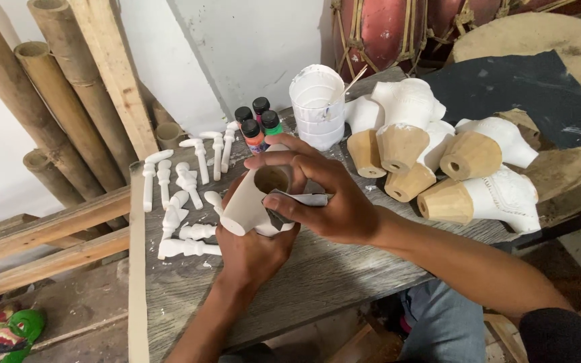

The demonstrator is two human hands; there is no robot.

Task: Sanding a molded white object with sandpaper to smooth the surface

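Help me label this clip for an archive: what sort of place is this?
Probably a small woodcarving or craft workshop. White-primed carved wooden pieces crowd a rough table, small paint bottles stand by a white tub, and bamboo poles lean against the wall.

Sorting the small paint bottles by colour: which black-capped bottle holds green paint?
The green paint bottle, rightmost of the four, beside the white plastic cup. Its nearest neighbour, the orange paint bottle, shows orange-red; the rear two show no green.

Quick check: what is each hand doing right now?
Left hand: closed around the white carved piece, holding it from below.
Right hand: closed on a grey sandpaper scrap, pressed against that piece.
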